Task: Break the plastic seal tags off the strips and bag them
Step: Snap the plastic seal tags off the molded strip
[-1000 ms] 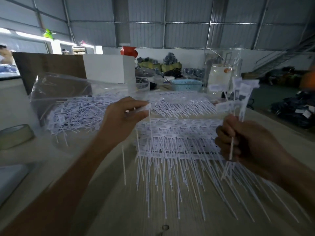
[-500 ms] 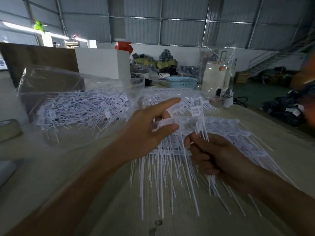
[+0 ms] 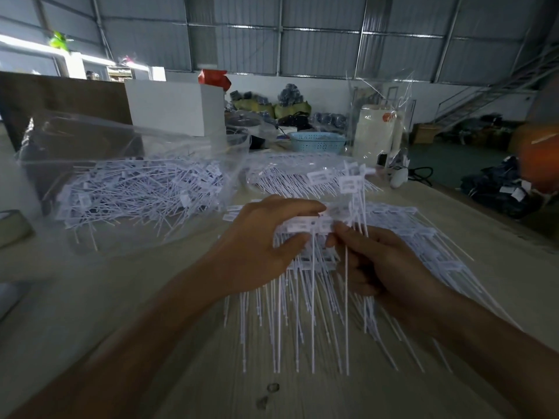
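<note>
Pinched a strip (image 3: 305, 226) of tags with left hand (image 3: 260, 252) over the table (image 3: 196, 373) centre, gripped loose tags (image 3: 352, 189) upright in right hand (image 3: 381, 267), with the filled bag (image 3: 130, 182) at ten o'clock.

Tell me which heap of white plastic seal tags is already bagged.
The loose heap of white plastic seal tags at left, lying inside the clear plastic bag. The other heaps lie bare on the pale wooden table.
</note>
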Available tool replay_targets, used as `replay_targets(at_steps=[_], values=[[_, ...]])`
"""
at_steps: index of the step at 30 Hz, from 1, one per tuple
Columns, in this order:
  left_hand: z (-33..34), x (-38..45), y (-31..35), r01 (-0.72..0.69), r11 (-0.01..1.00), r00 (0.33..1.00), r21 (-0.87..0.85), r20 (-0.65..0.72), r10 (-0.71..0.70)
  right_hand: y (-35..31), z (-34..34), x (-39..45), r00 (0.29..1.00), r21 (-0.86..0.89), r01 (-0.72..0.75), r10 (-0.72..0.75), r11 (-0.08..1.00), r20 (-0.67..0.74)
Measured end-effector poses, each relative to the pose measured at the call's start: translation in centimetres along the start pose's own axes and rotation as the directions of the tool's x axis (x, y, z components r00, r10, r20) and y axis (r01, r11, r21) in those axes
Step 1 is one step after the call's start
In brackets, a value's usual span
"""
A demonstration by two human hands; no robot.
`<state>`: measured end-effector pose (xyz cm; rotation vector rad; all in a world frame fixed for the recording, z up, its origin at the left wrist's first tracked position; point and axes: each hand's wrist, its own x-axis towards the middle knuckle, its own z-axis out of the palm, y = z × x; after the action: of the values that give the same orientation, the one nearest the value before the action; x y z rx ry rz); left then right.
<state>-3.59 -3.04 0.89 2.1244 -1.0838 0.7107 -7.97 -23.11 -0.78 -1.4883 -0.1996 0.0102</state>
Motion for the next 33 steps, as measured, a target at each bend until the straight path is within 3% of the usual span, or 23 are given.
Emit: replay_targets(at_steps=[5, 8, 11, 15, 17, 20, 22, 24, 26, 28, 30, 31, 33], values=[[-0.3, -0.1, -0.3, -0.128, 0.957, 0.992, 0.259, 0.038, 0.122, 0.0, 0.3, -0.2, 0.999, 0.036, 0.016, -0.017, 0.999, 0.039], [-0.9, -0.1, 0.2, -0.158, 0.945, 0.987, 0.286, 0.077, 0.142, -0.1, 0.2, -0.3, 0.991, -0.082, 0.129, -0.126, 0.988, 0.040], [-0.9, -0.1, 0.6, -0.081, 0.987, 0.990, 0.138, 0.126, 0.063, -0.3, -0.1, -0.3, 0.971, -0.241, 0.240, -0.229, 0.940, 0.074], [-0.7, 0.0, -0.2, 0.228, 0.951, 0.955, -0.209, 0.237, -0.177, -0.6, -0.5, -0.3, 0.921, -0.508, 0.379, -0.371, 0.773, 0.122], [-0.5, 0.2, -0.3, 0.253, 0.921, 0.954, -0.295, 0.231, -0.188, -0.5, -0.6, -0.3, 0.949, -0.417, 0.311, -0.302, 0.854, 0.090], [-0.6, 0.4, -0.5, 0.242, 0.896, 0.967, -0.373, 0.173, -0.189, -0.7, -0.4, -0.3, 0.994, -0.217, 0.099, -0.085, 0.971, 0.071], [-0.9, 0.2, -0.6, 0.145, 0.949, 0.981, -0.281, 0.162, -0.102, -0.7, -0.3, -0.4, 0.994, -0.109, -0.008, 0.020, 0.994, 0.105], [-1.2, 0.2, -0.7, -0.083, 0.996, 0.979, -0.023, 0.184, 0.086, -0.6, -0.3, -0.3, 0.984, -0.016, -0.094, 0.096, 0.995, 0.152], [-1.3, 0.3, -0.9, -0.313, 0.904, 0.934, 0.292, 0.267, 0.237, -0.5, -0.5, -0.2, 0.966, 0.040, -0.169, 0.157, 0.985, 0.207], [-1.8, 0.4, -1.7, -0.432, 0.714, 0.897, 0.551, 0.348, 0.273, -0.6, -0.9, -0.2, 0.938, 0.074, -0.235, 0.207, 0.969, 0.277], [-2.8, 0.2, -3.3, -0.416, 0.646, 0.905, 0.640, 0.359, 0.227, -1.0, -1.4, -0.3, 0.919, 0.077, -0.247, 0.209, 0.966, 0.333], [-3.3, 0.0, -4.1, -0.354, 0.692, 0.929, 0.629, 0.319, 0.186, -1.2, -1.6, -0.3, 0.924, 0.069, -0.223, 0.188, 0.972, 0.334], [-3.8, 0.0, -4.4, -0.138, 0.887, 0.983, 0.441, 0.172, 0.068, -1.4, -1.5, -0.2, 0.948, 0.070, -0.158, 0.131, 0.985, 0.290]])
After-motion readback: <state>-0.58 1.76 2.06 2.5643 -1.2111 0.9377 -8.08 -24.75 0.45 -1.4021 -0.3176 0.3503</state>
